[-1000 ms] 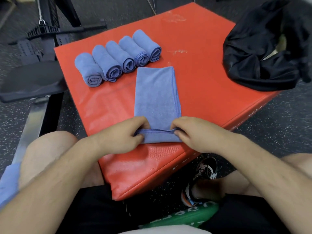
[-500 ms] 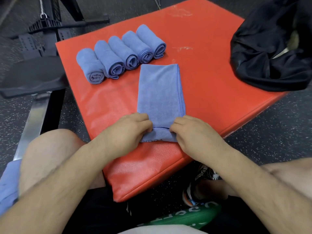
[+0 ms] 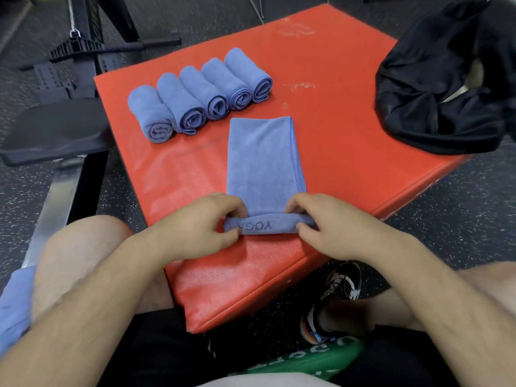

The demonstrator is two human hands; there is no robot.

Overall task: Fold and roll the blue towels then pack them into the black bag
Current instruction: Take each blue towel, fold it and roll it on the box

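A folded blue towel [image 3: 262, 160] lies lengthwise on the red padded box [image 3: 335, 113]. Its near end is turned over into a small roll that shows the word YOGA. My left hand [image 3: 203, 224] pinches the roll's left end and my right hand [image 3: 329, 224] pinches its right end. Several rolled blue towels [image 3: 195, 96] lie side by side in a row at the back left of the box. The black bag [image 3: 435, 88] sits crumpled and open on the box's far right corner.
Black gym equipment with a padded seat [image 3: 53, 129] stands to the left of the box. More blue cloth [image 3: 14, 305] lies at the lower left beside my knee. A sneaker [image 3: 335, 297] and a green object [image 3: 307, 361] are on the speckled floor below.
The towel's near edge, flat a second ago, has been turned over into a first small roll between both hands. The view has shifted slightly.
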